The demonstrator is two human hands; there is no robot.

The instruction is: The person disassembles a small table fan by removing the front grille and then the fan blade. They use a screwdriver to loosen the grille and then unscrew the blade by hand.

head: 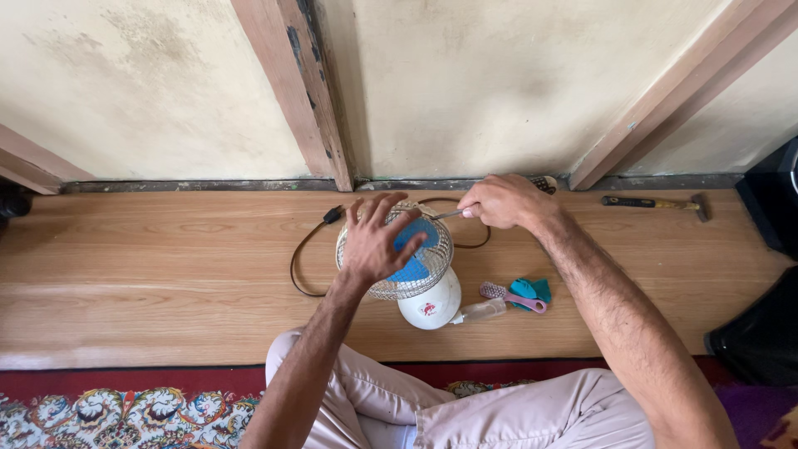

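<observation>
A small white table fan (431,304) lies on the wooden floor with its wire grille (435,266) facing up and blue blades inside. My left hand (376,239) rests flat on the grille with fingers spread. My right hand (503,202) grips a screwdriver (449,214), whose metal tip touches the grille's far rim. The fan's black cord (301,251) loops to the left of the fan.
A pink-handled brush (511,297), a teal cloth (532,288) and a small clear bottle (482,311) lie right of the fan. A hammer (657,203) rests by the wall at the right. A dark box (773,208) stands far right. A patterned rug (125,411) covers the near floor.
</observation>
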